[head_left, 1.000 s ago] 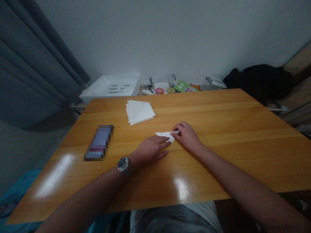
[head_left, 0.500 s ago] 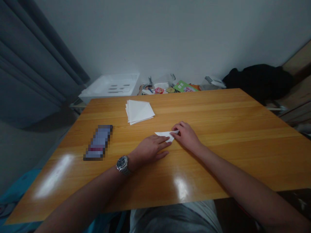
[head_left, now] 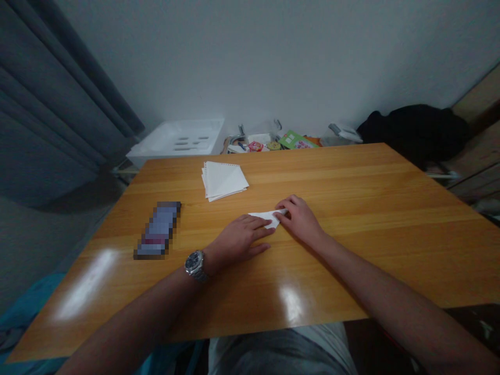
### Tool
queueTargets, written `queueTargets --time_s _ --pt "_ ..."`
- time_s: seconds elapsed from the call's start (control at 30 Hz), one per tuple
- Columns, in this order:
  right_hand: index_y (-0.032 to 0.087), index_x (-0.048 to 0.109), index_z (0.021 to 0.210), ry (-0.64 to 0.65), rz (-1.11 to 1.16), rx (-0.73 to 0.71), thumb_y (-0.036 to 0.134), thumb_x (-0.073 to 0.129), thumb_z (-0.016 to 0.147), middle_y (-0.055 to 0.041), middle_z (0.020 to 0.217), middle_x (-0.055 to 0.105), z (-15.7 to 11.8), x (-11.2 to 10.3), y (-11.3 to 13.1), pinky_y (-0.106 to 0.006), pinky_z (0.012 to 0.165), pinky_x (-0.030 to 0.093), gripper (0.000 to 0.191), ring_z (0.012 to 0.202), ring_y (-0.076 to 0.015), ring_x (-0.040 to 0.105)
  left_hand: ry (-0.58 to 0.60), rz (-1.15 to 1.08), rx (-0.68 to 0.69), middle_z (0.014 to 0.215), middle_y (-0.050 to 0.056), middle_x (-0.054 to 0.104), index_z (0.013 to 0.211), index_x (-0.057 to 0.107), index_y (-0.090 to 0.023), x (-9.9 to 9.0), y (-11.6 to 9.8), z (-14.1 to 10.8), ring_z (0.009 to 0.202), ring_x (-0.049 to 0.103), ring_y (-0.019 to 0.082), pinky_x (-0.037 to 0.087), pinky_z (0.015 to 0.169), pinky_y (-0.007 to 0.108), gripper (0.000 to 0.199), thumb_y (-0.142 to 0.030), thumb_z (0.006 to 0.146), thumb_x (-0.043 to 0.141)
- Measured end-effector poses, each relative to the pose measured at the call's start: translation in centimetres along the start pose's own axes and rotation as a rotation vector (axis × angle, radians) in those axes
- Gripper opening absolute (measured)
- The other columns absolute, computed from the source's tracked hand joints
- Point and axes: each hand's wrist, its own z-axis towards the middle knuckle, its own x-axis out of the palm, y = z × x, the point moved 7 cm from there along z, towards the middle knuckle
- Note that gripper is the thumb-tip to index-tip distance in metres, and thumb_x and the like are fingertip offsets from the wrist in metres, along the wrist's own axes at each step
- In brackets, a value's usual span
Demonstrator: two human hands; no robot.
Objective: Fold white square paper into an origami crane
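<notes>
A small folded piece of white paper [head_left: 273, 220] lies on the wooden table in front of me, tapering to points at its sides. My left hand [head_left: 246, 237], with a metal watch [head_left: 195, 263] on its wrist, rests over the paper's left part, fingers stretched out flat and the thumb apart. The fingers hide some of that part. My right hand [head_left: 297, 214] pinches the paper's right tip between thumb and fingers.
A stack of white paper sheets [head_left: 224, 180] lies farther back on the table [head_left: 351, 187]. A blurred-out phone-like device [head_left: 159, 229] is at the left. Behind the table's far edge are a white tray [head_left: 179, 136], a green booklet [head_left: 297, 139] and a black cloth heap [head_left: 416, 130].
My left hand has shifted very slightly to the left over the paper. The right hand keeps its pinch at the tip.
</notes>
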Motion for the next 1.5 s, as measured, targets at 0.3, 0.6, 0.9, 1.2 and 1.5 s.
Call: queueTargets --time_s 0.3,0.6,0.9,1.2,1.5 --pt "0.025 0.062 0.135 0.170 -0.055 -0.202 0.043 0.048 0.102 -0.0093 0.104 0.063 -1.3 -0.7 1.9 -0.039 0.089 0.049 0.040 0.098 -0.0240 0.059 0.009 0.018 -0.085 0.146 0.009 0.056 0.140 0.058 -0.027 -0.5 1.8 -0.3 0.130 0.054 0.028 0.040 0.111 0.047 0.047 -0.051 0.100 0.047" --pt "0.026 0.056 0.143 0.347 -0.318 -0.315 0.048 0.043 0.103 -0.0096 0.098 0.063 -2.3 0.1 2.6 -0.035 0.080 0.044 0.047 0.091 -0.0241 0.055 0.018 0.014 -0.092 0.149 0.009 0.052 0.142 0.055 -0.026 -0.3 1.7 -0.3 0.131 0.052 0.028 0.039 0.112 0.046 0.050 -0.052 0.100 0.046" --pt "0.037 0.049 0.148 0.359 -0.454 -0.209 0.042 0.037 0.106 -0.0079 0.102 0.063 -2.2 0.0 1.6 -0.034 0.079 0.039 0.044 0.091 -0.0234 0.053 0.009 0.027 -0.092 0.149 0.009 0.052 0.143 0.054 -0.026 0.0 1.7 -0.6 0.131 0.053 0.028 0.039 0.113 0.047 0.051 -0.053 0.100 0.046" --pt "0.034 0.048 0.149 0.331 -0.544 0.011 0.041 0.032 0.107 -0.0087 0.105 0.066 -1.2 -0.6 -0.7 -0.034 0.080 0.039 0.046 0.096 -0.0254 0.056 0.022 0.039 -0.085 0.152 0.008 0.050 0.143 0.054 -0.025 0.3 1.7 -0.7 0.133 0.051 0.028 0.039 0.114 0.046 0.052 -0.053 0.100 0.046" --pt "0.026 0.052 0.147 0.304 -0.496 0.055 0.041 0.027 0.107 -0.0093 0.107 0.068 -0.9 -0.8 -1.8 -0.034 0.083 0.042 0.049 0.096 -0.0247 0.059 0.016 0.036 -0.082 0.152 0.009 0.049 0.143 0.053 -0.025 0.5 1.8 -0.6 0.135 0.050 0.028 0.038 0.114 0.046 0.052 -0.053 0.101 0.045"
